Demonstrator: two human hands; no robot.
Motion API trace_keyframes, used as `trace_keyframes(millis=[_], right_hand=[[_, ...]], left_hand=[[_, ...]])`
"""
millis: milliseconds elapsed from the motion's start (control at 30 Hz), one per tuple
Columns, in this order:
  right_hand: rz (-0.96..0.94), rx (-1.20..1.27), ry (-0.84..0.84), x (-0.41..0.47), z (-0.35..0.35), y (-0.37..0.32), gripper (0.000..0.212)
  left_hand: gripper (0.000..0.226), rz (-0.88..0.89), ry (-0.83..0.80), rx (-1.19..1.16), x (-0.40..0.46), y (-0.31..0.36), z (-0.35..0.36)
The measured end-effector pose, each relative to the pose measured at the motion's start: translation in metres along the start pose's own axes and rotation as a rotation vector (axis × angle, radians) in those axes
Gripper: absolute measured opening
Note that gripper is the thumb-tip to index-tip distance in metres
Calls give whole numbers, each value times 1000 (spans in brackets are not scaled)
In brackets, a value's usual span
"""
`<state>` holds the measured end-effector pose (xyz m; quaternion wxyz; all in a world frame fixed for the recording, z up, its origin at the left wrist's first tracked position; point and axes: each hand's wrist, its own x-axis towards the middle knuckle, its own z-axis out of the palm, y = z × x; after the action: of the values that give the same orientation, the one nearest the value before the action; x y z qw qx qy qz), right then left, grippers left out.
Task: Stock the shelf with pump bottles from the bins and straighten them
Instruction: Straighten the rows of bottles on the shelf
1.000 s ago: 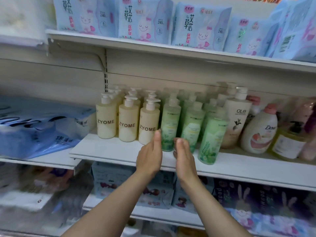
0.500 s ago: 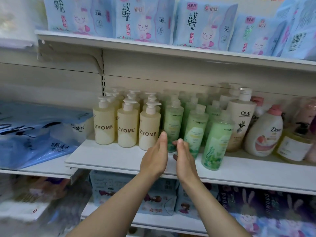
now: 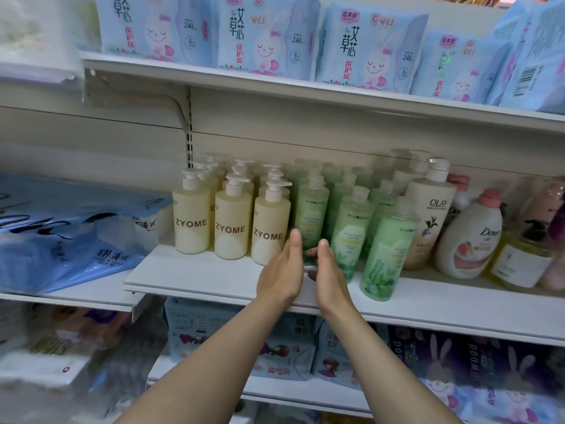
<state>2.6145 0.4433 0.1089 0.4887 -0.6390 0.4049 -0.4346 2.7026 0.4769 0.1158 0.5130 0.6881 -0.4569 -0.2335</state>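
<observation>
Green pump bottle (image 3: 311, 218) stands at the shelf (image 3: 214, 278) front between flat, spread left hand (image 3: 282, 272) and right hand (image 3: 328, 275); squaring it beside the ZYOME bottles (image 3: 230, 223) likely comes next.

Cream shelving unit (image 3: 275, 142) with a slotted upright (image 3: 189, 139); evenly lit, possibly from overhead.
</observation>
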Motion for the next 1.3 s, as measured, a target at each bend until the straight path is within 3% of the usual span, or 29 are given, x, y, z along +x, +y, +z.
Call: trace_keyframes(millis=[100,233,300,533,767,1133,1300], right_hand=[[-38,38,10,-4,-1,2,64],[-97,87,23,-11,1,6,59],[-113,93,-4,-15,8,5,61],[-56,53,-125,-10,25,-3,71],[-38,8,-232,-2,25,-4,68],[-28,37,-219,-4,22,-7,69],[-172,111,-95,-37,-4,-10,57]], left_hand=[[83,42,54,-107,-9,-2,-5],[54,167,410,-150,-25,-13,-22],[46,143,523,-142,-25,-16,-29],[74,-19,386,-132,-10,-16,-28],[76,-53,369,-66,-8,-17,-26],[81,-27,366,-45,-10,-19,-26],[73,82,448,-98,-22,-12,-23]])
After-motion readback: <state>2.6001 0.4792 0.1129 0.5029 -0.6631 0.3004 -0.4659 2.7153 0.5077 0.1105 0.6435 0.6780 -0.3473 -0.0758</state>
